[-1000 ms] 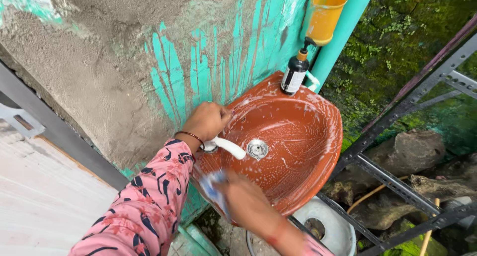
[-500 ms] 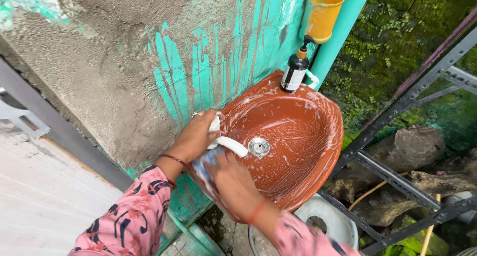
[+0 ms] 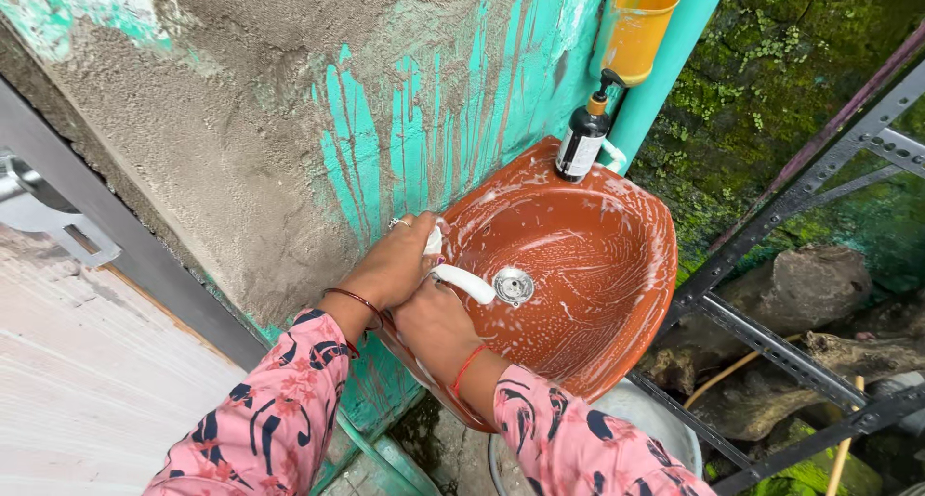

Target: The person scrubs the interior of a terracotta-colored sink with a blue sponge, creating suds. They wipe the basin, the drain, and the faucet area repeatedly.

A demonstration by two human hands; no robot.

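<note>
My two pink patterned sleeves [image 3: 289,409] come up from the bottom edge, which cuts them off at the forearm. My right hand [image 3: 434,325] lies at the near rim of the basin [image 3: 617,294], red thread on the wrist, fingers curled under so I cannot tell what, if anything, that grip holds; its fingertips are hidden beneath my other hand and the spout. My left hand [image 3: 395,262], bangle on the wrist, is closed around the base of the white tap [image 3: 461,279], with the tap's handle showing just above my knuckles against the wall. The spout sticks out from between both hands toward the metal drain [image 3: 514,286].

The basin is reddish-brown plastic, smeared with white suds over its floor and sides. Below its near edge a grey bucket [image 3: 665,429] is partly covered by my right sleeve, its contents out of sight. On the far rim stands a dark pump bottle [image 3: 581,140], touching a turquoise pipe [image 3: 665,72], with an orange cup [image 3: 636,24] fixed above, its top cut off.

The wall [image 3: 241,120] is rough grey plaster streaked with turquoise paint. To the right, a metal frame [image 3: 790,217], mossy stone and rocks.
</note>
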